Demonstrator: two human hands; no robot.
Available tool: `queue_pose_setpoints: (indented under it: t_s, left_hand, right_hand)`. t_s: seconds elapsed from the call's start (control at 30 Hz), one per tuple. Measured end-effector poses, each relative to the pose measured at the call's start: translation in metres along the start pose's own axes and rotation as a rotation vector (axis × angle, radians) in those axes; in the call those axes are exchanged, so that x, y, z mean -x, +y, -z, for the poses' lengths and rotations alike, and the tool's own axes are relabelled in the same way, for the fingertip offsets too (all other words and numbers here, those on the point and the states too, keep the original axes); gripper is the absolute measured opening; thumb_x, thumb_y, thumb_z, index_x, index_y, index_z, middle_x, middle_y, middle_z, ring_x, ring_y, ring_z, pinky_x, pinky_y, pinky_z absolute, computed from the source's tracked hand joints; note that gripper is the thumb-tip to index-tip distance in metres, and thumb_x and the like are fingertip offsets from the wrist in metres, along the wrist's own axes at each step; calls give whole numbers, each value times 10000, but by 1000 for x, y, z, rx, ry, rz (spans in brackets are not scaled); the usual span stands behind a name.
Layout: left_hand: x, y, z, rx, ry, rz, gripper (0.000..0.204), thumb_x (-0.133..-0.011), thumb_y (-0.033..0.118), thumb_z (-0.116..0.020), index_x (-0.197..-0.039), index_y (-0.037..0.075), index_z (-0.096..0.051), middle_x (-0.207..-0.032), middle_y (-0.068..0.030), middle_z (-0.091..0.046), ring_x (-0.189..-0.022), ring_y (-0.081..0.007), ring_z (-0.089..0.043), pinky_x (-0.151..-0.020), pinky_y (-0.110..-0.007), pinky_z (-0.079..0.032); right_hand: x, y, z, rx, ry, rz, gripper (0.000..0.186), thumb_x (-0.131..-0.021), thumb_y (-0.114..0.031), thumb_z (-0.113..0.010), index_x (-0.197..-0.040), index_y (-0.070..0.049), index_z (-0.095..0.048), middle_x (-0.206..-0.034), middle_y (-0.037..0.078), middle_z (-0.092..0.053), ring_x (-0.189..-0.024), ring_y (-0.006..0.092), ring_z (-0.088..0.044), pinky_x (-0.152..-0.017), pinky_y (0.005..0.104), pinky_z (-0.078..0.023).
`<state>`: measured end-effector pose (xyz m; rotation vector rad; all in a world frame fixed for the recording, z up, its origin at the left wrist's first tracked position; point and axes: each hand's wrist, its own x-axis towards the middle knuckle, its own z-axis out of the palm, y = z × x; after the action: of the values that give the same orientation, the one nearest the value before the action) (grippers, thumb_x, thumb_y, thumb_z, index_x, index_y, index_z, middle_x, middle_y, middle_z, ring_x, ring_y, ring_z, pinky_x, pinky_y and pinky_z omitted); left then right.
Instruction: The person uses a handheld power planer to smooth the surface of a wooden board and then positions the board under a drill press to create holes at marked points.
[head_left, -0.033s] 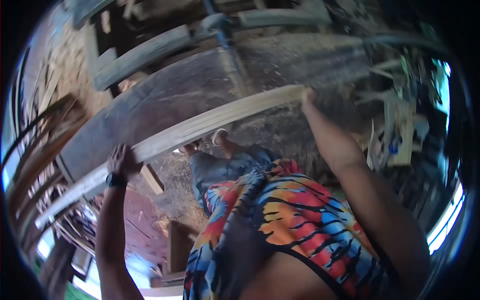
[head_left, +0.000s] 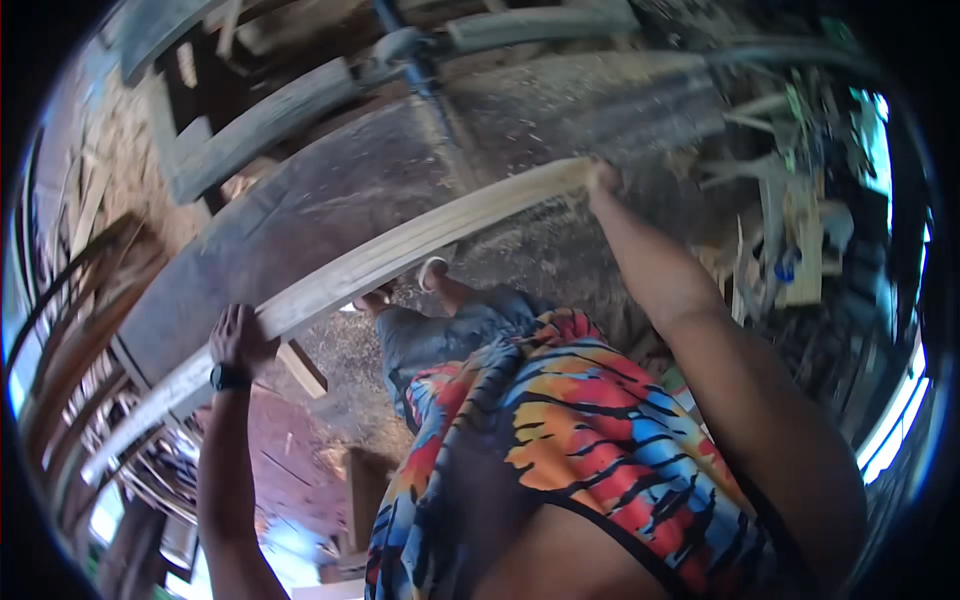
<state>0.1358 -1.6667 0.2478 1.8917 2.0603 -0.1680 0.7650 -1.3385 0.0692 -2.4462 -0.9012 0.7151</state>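
A long, pale wooden board [head_left: 390, 260] runs on a slant across the head view, higher at the right, over a broad dark surface [head_left: 210, 270] dusted with shavings. My left hand [head_left: 240, 342], with a dark band at the wrist, has its fingers wrapped over the board toward its left part. My right hand [head_left: 604, 180] is closed on the board's right end, slightly blurred. The board passes above my sandalled feet [head_left: 432, 272]. A short wood block [head_left: 302, 368] lies just below the board, to the right of my left hand.
Weathered timbers [head_left: 270, 125] and a blue post [head_left: 405, 60] lie beyond the dark surface. Curved brown wood pieces [head_left: 70, 320] crowd the left side. Mixed offcuts [head_left: 800, 260] are heaped at the right. A reddish sheet [head_left: 285, 450] with shavings is at the lower left.
The view has turned slightly. In it the board's right end and my right hand sit higher and further left, my left hand and the board's left end lower. Both hands keep their hold.
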Motion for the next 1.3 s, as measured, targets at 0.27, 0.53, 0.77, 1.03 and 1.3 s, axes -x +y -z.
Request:
queue_pose_setpoints:
  t_s: [0.27, 0.53, 0.77, 1.03, 1.3]
  left_hand:
    - [-44, 18, -6, 54, -3, -92, 472, -650, 288, -825, -1003, 70, -600, -1016, -144, -620, -951, -381, -621, -818, -491, -517]
    - [-38, 20, -3, 34, 25, -91, 446, -665, 284, -817, -989, 78, -591, -971, -133, -626, -936, -375, -634, -781, -488, -525]
    - [-40, 20, -2, 46, 13, -98, 470, -659, 284, -829, -1009, 81, -589, -964, -133, -624, -933, -372, -635, -789, -487, -526]
    - [-39, 20, -3, 33, 0, -80, 481, -661, 289, -831, -1022, 80, -590, -981, -128, -625, -943, -371, -637, -794, -485, -526]
    - [-38, 21, 0, 40, 2, -74, 463, -662, 284, -824, -1009, 84, -592, -978, -126, -624, -940, -369, -638, -787, -490, -527]
  right_hand:
    - [-12, -6, 67, 133, 103, 52, 578, -924, -458, -586, -1167, 59, -680, -1214, 301, -662, -1151, 460, -625, -1013, 496, -478]
    - [26, -37, 72, 109, 64, -50, 609, -936, -478, -552, -1177, 70, -667, -1292, 331, -615, -1221, 456, -598, -1058, 496, -460]
    - [24, -36, 78, 100, 35, -44, 615, -936, -480, -557, -1194, 69, -658, -1303, 326, -610, -1237, 455, -586, -1069, 504, -449]
    - [25, -39, 78, 108, 18, -73, 632, -949, -489, -553, -1198, 83, -647, -1296, 339, -607, -1239, 465, -579, -1072, 511, -441]
    - [31, -45, 81, 127, 4, -5, 594, -964, -473, -544, -1153, 74, -677, -1247, 334, -636, -1213, 443, -606, -1052, 485, -464]
